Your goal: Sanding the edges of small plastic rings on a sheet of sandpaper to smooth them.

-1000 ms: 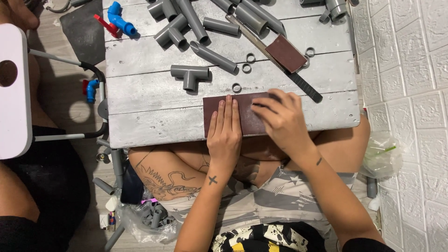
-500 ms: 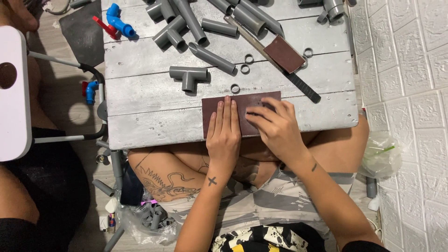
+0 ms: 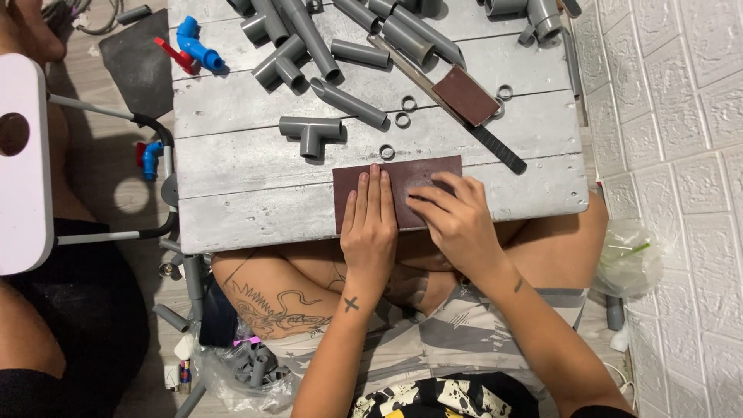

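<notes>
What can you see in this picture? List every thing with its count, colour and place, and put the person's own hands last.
Board table: one, grey-white, centre.
Sandpaper sheet: one, dark brown, table's near edge, under both hands.
Sanding block: one, brown, upper right of table.
Tee fitting: one, grey, mid-table.
Pipes and fittings: many, grey, table's far side.
Rings: several, grey, mid-table.
Valve: one, blue and red, table's upper left.
Stool: one, white, left.
Left hand: flat on sheet.
Right hand: fingertips pressing sheet.
</notes>
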